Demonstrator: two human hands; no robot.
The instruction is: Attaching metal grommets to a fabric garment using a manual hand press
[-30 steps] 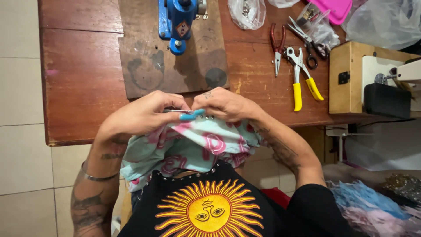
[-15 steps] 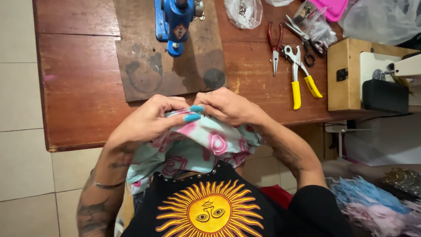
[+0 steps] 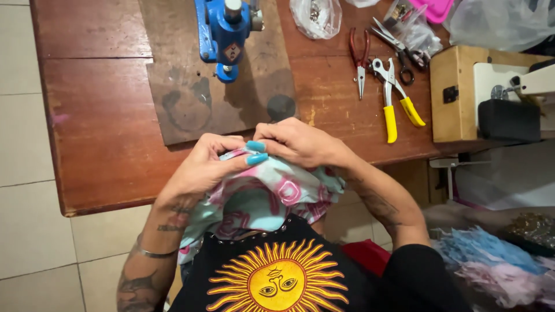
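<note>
Compared with a moment ago, we see both hands higher at frame centre, the left hand and right hand pinching the patterned cloth together. We judge the fabric edge gathered tighter, below the blue press at upper centre

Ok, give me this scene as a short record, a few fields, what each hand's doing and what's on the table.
left hand: pinching the patterned cloth
right hand: closed on the same cloth, touching the left
cloth: light blue with pink print, bunched at the table edge
table: wooden, dark board on it
press: blue hand press on the board
tools: red pliers, yellow-handled pliers, scissors
right side: sewing machine
</note>
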